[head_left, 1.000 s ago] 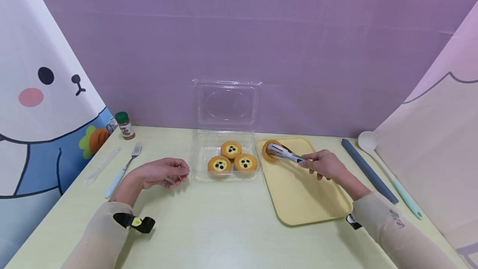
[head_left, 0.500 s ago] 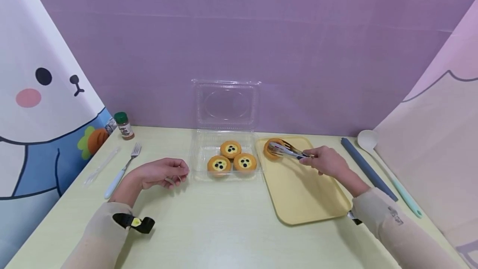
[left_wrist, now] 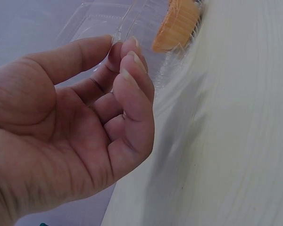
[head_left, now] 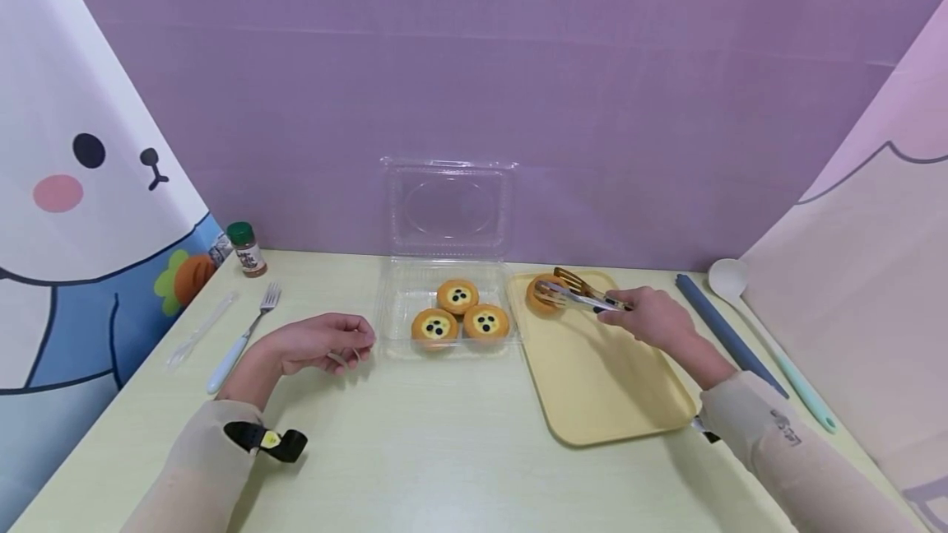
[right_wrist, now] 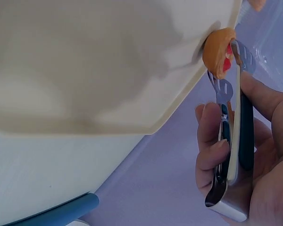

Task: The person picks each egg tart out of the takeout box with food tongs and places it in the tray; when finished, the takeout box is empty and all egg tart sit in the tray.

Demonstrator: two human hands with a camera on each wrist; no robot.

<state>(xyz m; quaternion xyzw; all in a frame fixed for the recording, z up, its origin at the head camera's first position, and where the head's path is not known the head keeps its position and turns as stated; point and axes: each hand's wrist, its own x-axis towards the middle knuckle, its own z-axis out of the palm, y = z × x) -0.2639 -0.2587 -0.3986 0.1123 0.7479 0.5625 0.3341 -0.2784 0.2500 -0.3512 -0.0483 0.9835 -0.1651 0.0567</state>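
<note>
My right hand [head_left: 646,317] grips metal tongs [head_left: 579,293] over the far left corner of a yellow tray [head_left: 607,389]. The tong blades stand apart beside an orange tart [head_left: 542,296] that lies on the tray. In the right wrist view the tongs [right_wrist: 232,117] sit in my curled fingers, their tips at the tart [right_wrist: 216,52] by the tray's edge [right_wrist: 108,61]. My left hand [head_left: 326,344] rests on the table, loosely curled and holding nothing, just left of a clear plastic box [head_left: 400,303] with three tarts [head_left: 459,312]. The left hand [left_wrist: 85,127] fills the left wrist view.
The box's clear lid [head_left: 448,206] stands open against the purple wall. A fork [head_left: 244,336], a clear plastic utensil [head_left: 200,329] and a spice jar [head_left: 247,249] lie at the left. A dark blue stick [head_left: 729,336] and a white spoon [head_left: 741,282] lie right of the tray.
The tong blades, closed on the tart a second ago, have spread apart. My right hand has drawn slightly back and right. The left hand has stayed still.
</note>
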